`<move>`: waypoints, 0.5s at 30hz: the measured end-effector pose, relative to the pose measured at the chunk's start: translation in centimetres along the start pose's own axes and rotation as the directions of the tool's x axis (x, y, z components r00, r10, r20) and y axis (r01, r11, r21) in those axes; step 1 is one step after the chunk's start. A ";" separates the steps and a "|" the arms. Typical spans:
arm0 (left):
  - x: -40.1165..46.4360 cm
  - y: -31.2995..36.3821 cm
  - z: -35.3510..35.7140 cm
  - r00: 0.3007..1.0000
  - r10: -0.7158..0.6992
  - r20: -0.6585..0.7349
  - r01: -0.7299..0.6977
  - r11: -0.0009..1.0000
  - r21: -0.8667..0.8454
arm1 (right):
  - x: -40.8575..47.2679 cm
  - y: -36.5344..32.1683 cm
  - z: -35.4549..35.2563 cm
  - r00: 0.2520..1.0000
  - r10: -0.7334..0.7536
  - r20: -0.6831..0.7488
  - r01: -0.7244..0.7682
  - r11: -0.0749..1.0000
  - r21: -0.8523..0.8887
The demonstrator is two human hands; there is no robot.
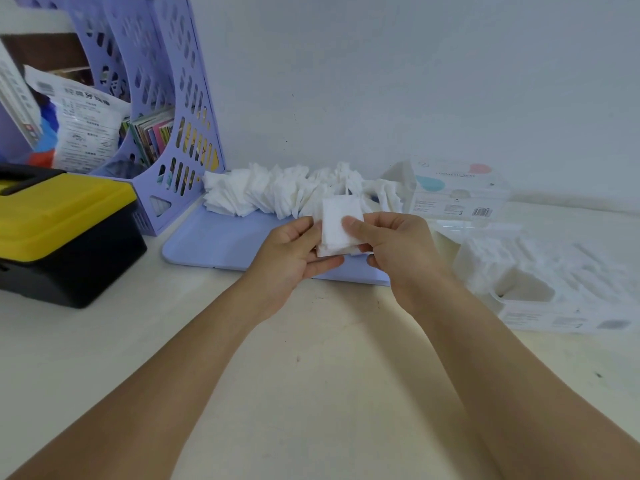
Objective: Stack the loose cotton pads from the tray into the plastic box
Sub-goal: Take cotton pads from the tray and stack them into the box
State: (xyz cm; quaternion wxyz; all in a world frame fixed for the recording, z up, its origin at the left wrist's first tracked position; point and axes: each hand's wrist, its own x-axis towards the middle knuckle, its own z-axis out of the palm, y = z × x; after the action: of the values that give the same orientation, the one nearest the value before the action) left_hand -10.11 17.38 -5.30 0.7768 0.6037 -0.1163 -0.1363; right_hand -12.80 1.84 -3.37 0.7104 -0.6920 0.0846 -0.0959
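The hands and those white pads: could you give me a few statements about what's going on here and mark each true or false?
1. Both hands, left and right, hold a small stack of cotton pads. True.
2. The tray is yellow. False: it is lilac; the yellow thing is the lid of the black toolbox to the left.
3. A heap of loose pads lies along the tray's far edge. True.
4. The plastic box sits left of the tray. False: it sits to the right.
5. The held stack rests inside the plastic box. False: it is above the tray.
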 end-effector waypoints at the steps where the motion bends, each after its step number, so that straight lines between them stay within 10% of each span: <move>1: 0.0 0.0 0.1 1.000 -0.006 -0.005 0.006 1.000 0.002 | 0.0 0.1 0.1 0.999 -0.028 -0.016 0.027 0.999 -0.028; 12: 0.1 -0.3 -0.2 1.000 -0.004 0.001 0.004 1.000 0.026 | 0.5 0.5 -0.1 0.997 -0.079 0.002 0.079 0.986 -0.146; 15: 0.6 -0.1 -0.5 0.992 -0.041 -0.119 0.030 0.995 -0.092 | 1.7 1.1 -1.2 0.944 -0.272 -0.187 0.175 0.892 -0.417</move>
State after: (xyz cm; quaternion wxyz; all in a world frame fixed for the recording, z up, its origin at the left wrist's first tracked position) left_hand -9.39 17.60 -5.47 0.8064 0.5770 -0.0522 -0.1186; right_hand -11.42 0.32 -4.48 0.5249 -0.8092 0.1066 -0.2415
